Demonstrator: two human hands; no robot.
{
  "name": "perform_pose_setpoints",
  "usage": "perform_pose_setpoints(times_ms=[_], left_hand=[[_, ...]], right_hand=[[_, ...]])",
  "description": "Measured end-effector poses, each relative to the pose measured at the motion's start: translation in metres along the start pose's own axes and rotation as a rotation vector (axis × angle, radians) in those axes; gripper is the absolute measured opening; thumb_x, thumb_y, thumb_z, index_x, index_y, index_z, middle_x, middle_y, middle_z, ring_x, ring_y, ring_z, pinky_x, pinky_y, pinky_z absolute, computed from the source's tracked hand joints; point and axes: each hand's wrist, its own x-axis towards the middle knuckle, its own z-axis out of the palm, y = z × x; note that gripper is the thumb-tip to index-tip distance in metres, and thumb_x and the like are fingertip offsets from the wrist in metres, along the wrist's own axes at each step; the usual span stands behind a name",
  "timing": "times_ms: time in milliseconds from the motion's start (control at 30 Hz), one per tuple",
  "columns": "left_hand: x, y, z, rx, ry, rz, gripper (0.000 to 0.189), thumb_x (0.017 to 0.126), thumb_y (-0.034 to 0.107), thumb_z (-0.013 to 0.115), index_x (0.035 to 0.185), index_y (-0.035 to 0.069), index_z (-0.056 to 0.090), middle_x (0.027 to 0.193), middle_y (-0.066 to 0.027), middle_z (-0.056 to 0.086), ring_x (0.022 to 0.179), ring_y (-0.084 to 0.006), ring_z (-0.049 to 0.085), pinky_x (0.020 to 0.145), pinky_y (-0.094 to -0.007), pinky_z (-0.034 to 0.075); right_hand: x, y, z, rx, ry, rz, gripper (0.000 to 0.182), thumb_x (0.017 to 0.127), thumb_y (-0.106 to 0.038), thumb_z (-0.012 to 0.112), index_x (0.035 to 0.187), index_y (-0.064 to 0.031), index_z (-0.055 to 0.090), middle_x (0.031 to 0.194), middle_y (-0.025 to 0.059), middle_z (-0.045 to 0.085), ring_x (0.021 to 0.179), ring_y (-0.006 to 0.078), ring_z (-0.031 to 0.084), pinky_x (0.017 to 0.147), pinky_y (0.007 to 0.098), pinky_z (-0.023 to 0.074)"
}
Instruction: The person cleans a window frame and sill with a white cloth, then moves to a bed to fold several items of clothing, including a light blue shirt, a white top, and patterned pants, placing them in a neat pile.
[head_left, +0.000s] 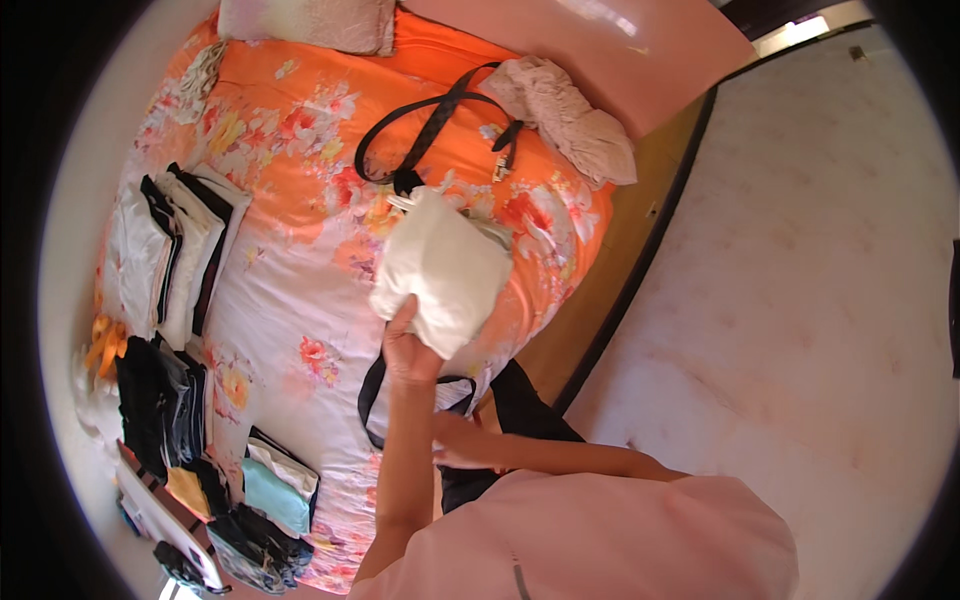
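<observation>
My left hand (411, 349) grips the near edge of a folded white satiny garment (442, 262), thumb on top and fingers hidden beneath. Thin white straps stick out at its far left corner. The garment is over the floral orange and white bedspread (292, 202). My right hand (454, 439) is near my body, partly covered by my left forearm; whether it holds anything cannot be seen. Close to it, a dark strap (369, 405) loops on the bed. Beyond the garment lies a coiled black belt (431, 127) with a metal buckle (501, 169).
Stacks of folded light clothes (180, 247), dark clothes (161, 397) and a turquoise-topped pile (277, 487) line the left. A crumpled pink cloth (566, 120) and a pillow (307, 22) lie at the far end, before the pink headboard (600, 60). Pale floor (757, 262) spans the right.
</observation>
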Motion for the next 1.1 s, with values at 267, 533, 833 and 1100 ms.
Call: perform_pose_setpoints(times_ms=[267, 533, 833, 1100], left_hand=[[0.069, -0.045, -0.146, 0.174, 0.275, -0.085, 0.040, 0.089, 0.007, 0.057, 0.128, 0.007, 0.047, 0.127, -0.0085, 0.054, 0.119, -0.0259, 0.050, 0.101, -0.0448, 0.041], [0.055, -0.039, -0.180, 0.352, 0.293, 0.055, 0.029, 0.085, 0.001, 0.057, 0.114, 0.004, 0.054, 0.105, -0.0089, 0.062, 0.095, -0.0258, 0.062, 0.083, -0.0460, 0.053], [0.038, -0.065, -0.154, 1.060, 0.700, 0.486, 0.058, 0.074, 0.020, 0.073, 0.122, 0.002, 0.046, 0.102, -0.0144, 0.058, 0.090, -0.0278, 0.059, 0.080, -0.0399, 0.049], [0.069, -0.038, -0.149, 1.762, 0.869, 0.437, 0.082, 0.064, 0.034, 0.079, 0.130, 0.003, 0.042, 0.120, -0.0231, 0.052, 0.116, -0.0351, 0.049, 0.097, -0.0425, 0.040]], right_hand=[[-0.046, 0.109, -0.220, -0.457, 0.094, 0.295, 0.026, 0.081, -0.017, 0.066, 0.103, -0.0042, 0.063, 0.088, 0.0174, 0.062, 0.082, 0.0291, 0.063, 0.071, 0.0380, 0.0501], [0.061, 0.054, -0.298, -0.688, 0.549, 0.036, 0.054, 0.074, -0.018, 0.073, 0.121, -0.0033, 0.050, 0.113, 0.0179, 0.055, 0.104, 0.0359, 0.051, 0.090, 0.0438, 0.0427], [0.130, 0.086, -0.233, -0.856, 0.441, 0.150, 0.092, 0.061, -0.045, 0.080, 0.134, -0.0075, 0.039, 0.129, 0.0155, 0.043, 0.116, 0.0356, 0.043, 0.092, 0.0487, 0.0372], [0.140, 0.091, -0.247, -0.578, 0.200, 0.426, 0.096, 0.059, -0.050, 0.081, 0.133, -0.0052, 0.042, 0.114, 0.0163, 0.059, 0.104, 0.0354, 0.057, 0.085, 0.0434, 0.0463]])
